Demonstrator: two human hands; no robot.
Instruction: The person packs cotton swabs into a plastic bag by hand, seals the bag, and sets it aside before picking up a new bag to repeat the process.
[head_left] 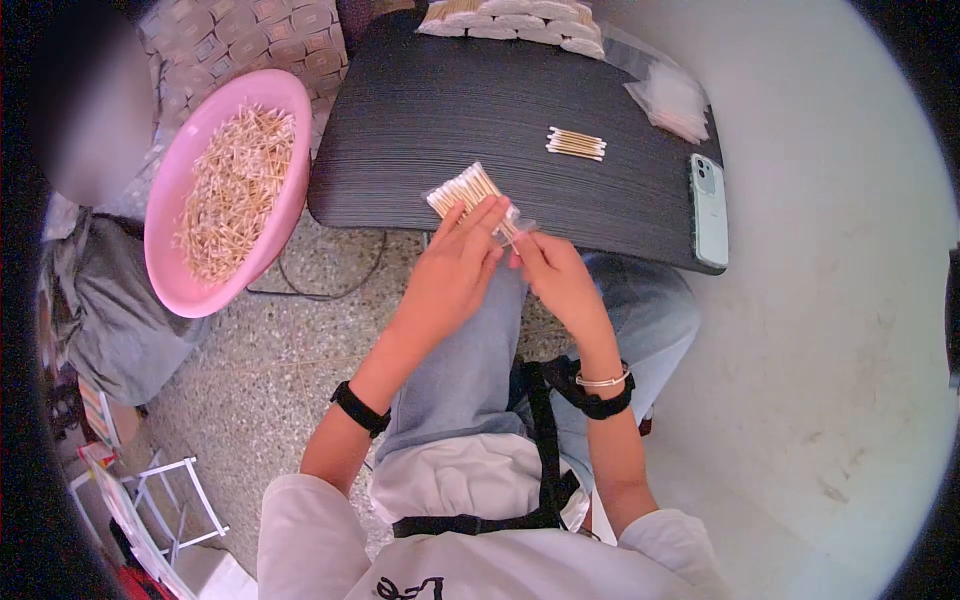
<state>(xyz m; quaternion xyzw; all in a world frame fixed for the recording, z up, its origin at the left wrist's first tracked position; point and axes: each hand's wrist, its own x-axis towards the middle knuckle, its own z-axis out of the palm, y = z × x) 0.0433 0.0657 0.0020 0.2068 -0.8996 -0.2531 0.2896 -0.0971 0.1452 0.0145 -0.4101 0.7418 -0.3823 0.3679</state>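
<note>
At the near edge of the black table (440,110), a clear plastic packet of cotton swabs (466,190) lies beneath my left hand (460,260). The fingers of that hand stretch flat across the packet. My right hand (560,280) pinches the packet's clear end at its right side, fingers closed. White swab tips fan out past my left fingertips. Farther right on the table rests a small loose row of cotton swabs (576,143), touched by neither hand.
A pink basin (165,235) full of loose cotton swabs stands left of the table. Filled swab packets (510,22) are stacked at the back. Clear empty bags (672,103) and a phone (709,210) lie along the right side, near the wall (830,300).
</note>
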